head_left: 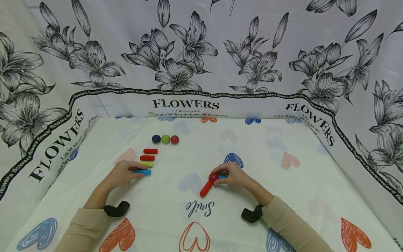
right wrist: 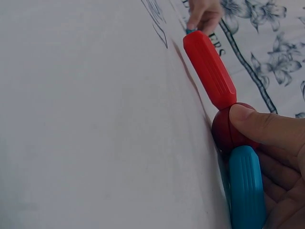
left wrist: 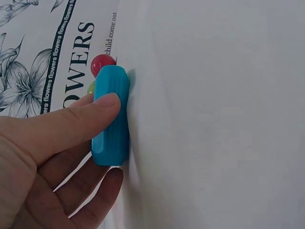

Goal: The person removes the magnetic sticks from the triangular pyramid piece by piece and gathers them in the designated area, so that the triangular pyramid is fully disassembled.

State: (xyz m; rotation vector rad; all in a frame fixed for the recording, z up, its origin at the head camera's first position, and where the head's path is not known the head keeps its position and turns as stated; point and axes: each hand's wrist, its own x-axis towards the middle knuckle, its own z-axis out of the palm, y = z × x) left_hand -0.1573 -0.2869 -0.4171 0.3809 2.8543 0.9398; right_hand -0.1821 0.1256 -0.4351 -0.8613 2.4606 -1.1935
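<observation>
My left hand (head_left: 124,174) pinches a blue rod (left wrist: 112,131) between thumb and fingers, low over the cloth. Just beyond it lies a yellow-green rod (head_left: 146,164), partly behind the fingers. On the right, my right hand (head_left: 236,175) grips a dark red ball (right wrist: 226,131), with the thumb on top. A red rod (right wrist: 209,69) touches the ball on one side and a second blue rod (right wrist: 247,188) meets it on the other, forming a bent chain. In the head view that blue rod is partly hidden by the fingers.
Two red rods (head_left: 149,158) lie beyond the yellow-green one. Farther back sit a dark blue ball (head_left: 156,139), a green ball (head_left: 165,139) and another red ball (head_left: 174,139) in a row. A white heart-printed cloth (head_left: 176,217) covers the table, with flower-printed fabric (head_left: 264,105) behind.
</observation>
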